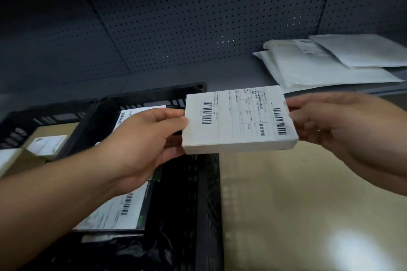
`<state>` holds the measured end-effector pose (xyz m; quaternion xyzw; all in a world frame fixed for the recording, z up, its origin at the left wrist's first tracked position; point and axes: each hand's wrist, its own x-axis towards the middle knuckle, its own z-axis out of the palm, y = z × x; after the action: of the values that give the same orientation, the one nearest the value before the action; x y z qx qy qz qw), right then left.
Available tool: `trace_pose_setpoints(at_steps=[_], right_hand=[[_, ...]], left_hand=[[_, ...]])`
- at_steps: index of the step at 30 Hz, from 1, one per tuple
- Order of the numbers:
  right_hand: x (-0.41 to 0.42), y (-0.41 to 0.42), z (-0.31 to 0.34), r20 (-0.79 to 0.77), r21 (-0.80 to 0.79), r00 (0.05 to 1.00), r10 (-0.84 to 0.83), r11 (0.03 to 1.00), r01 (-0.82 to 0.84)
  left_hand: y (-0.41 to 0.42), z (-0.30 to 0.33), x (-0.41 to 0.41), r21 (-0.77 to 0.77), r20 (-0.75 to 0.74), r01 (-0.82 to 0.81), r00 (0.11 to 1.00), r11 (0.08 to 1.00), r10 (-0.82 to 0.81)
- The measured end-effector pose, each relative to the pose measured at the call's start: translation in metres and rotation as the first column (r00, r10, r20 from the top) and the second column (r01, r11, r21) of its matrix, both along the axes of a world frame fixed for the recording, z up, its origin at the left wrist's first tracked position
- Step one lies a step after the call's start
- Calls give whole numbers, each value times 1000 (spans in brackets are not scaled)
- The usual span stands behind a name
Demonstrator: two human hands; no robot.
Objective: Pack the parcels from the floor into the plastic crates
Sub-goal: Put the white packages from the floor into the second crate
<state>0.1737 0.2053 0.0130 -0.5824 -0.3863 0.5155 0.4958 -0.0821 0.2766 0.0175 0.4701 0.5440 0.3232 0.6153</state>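
A flat white parcel box [239, 120] with a shipping label and two barcodes is held level in the air over the right rim of a black plastic crate [204, 193]. My left hand [143, 143] grips its left edge, thumb on top. My right hand [343, 123] grips its right edge. Inside that crate lie labelled parcels [114, 213] and a black bag [141, 253]. A second black crate [19, 125] to the left holds cardboard boxes [47, 143].
A dark pegboard shelf unit [176, 28] stands behind the crates. White poly mailers [326, 64] lie stacked on its low shelf at the right. Beige floor [308, 204] spreads to the right of the crate.
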Motion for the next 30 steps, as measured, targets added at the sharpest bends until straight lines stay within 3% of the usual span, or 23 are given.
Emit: trace_pose_setpoints(at_steps=[9,16,22,30], right_hand=[[-81,13,7,1,-106,982,188,977,-187],[-129,30,3,87,-194,951,295,942,-275],[-177,41,-17,64,-306,907,416,873,-379],[-221,35,-59,-103,-398,911,400,823,-406]], left_hand=[[-2,-1,-85,27,-148,-182,972,983,184],[-1,-4,-141,-18,-312,-121,944,992,109],[-2,-33,-180,-6,-553,-193,818,981,157],[-6,-50,-207,-144,-787,11,605,990,-122]])
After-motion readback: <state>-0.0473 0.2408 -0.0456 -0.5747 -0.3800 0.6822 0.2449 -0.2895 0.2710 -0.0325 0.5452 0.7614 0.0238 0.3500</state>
